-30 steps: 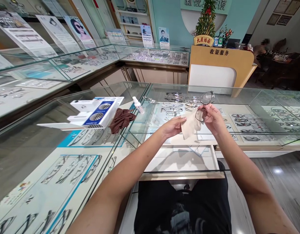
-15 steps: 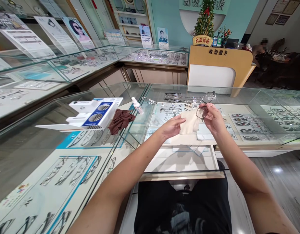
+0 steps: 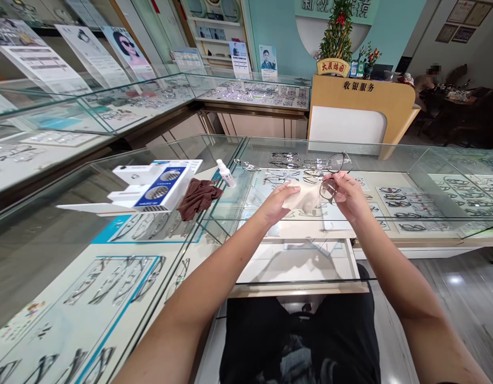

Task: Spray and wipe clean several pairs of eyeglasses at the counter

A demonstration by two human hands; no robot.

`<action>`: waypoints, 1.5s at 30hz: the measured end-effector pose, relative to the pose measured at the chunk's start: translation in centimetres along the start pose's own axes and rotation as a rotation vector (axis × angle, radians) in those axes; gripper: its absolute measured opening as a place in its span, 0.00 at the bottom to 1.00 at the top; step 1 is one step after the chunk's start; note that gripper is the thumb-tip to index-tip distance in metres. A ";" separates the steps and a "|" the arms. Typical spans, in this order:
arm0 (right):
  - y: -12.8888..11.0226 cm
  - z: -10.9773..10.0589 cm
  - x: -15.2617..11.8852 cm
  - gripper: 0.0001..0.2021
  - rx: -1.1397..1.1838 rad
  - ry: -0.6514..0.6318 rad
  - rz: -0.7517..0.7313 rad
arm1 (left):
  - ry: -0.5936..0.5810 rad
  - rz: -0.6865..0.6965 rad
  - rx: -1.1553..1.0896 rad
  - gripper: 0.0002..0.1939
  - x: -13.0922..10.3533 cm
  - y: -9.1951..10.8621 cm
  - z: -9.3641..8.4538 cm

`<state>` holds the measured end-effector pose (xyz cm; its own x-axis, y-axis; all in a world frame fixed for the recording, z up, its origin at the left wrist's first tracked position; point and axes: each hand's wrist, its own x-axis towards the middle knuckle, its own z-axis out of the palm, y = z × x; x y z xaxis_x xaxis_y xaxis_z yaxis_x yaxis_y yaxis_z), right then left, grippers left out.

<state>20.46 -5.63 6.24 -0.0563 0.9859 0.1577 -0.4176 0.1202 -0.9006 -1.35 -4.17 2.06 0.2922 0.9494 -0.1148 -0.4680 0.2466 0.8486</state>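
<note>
Below, a glass counter (image 3: 402, 162) stands before a wood-toned desk (image 3: 360, 96). My left hand (image 3: 277, 204) pinches a pale cloth (image 3: 306, 198); my right hand (image 3: 349, 194) grips glasses (image 3: 328, 189).

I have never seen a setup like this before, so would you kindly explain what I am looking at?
There is no machine here: these are a person's bare hands, seen from a camera worn on that person's head, looking forward and down. The left hand holds a pale cloth. The right hand holds a pair of eyeglasses. Over to the left, on the glass counter, are a white and blue box, a crumpled brown cloth and a small white bottle. More frames show through the glass.
</note>
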 end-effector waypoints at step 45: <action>1.3 2.6 -1.7 0.25 -0.090 -0.101 0.022 | -0.155 0.436 0.489 0.29 -1.3 -0.5 2.2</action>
<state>17.68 -7.48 5.81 -0.1572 0.9722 0.1737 -0.3323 0.1136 -0.9363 0.32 -5.98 2.97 0.2951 0.8946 0.3356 -0.1494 -0.3038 0.9410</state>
